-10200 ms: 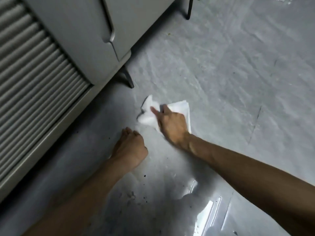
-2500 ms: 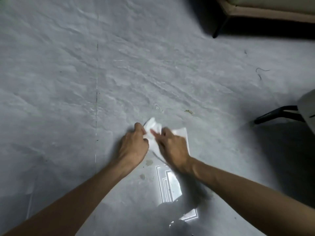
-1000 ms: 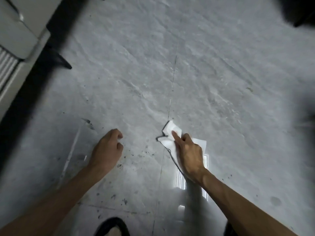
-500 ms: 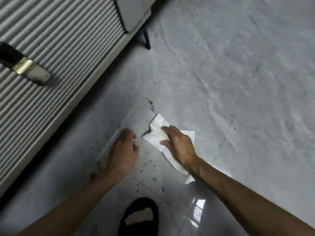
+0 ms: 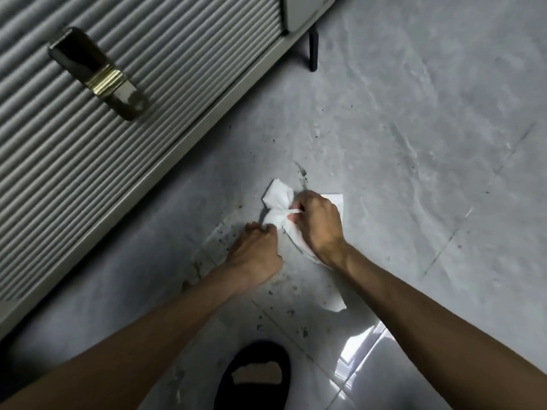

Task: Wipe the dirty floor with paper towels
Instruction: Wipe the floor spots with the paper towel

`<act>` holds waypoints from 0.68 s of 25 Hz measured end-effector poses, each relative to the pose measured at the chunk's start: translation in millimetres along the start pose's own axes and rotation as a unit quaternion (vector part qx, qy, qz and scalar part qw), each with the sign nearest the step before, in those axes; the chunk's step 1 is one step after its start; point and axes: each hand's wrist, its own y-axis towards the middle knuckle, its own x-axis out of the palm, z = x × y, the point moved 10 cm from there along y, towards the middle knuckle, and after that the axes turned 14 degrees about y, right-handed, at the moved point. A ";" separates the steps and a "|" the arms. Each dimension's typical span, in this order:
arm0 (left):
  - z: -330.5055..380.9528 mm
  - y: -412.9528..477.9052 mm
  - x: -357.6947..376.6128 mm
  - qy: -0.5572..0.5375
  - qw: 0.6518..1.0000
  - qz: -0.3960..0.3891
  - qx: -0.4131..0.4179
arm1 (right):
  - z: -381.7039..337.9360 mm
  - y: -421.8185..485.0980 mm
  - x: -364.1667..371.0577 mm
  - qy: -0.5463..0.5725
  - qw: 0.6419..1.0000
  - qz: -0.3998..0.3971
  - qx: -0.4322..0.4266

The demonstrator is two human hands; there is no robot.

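The left hand (image 5: 254,253) has slid right to meet the crumpled white paper towel (image 5: 276,196). The right hand (image 5: 318,223) now bunches the towel in curled fingers on the grey marbled floor tile (image 5: 414,143), right of the ribbed cabinet door (image 5: 177,69). The left fingers are curled at the towel's near edge; whether they pinch it I cannot tell. Gathering it probably turns up a cleaner face for the dark specks (image 5: 305,331) nearby.

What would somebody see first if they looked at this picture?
The white paper towel stands out most, bunched up in the right hand in the middle of the grey floor, with the left hand curled right beside it. Next come the dark dirt specks scattered on the tiles near the hands. Then there is the big ribbed cabinet door with its shiny handle at the upper left.
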 end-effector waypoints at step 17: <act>8.1 0.5 -19.7 -0.072 0.997 0.003 0.037 | 6.4 -81.0 -15.7 -0.020 1.000 -0.005 -0.012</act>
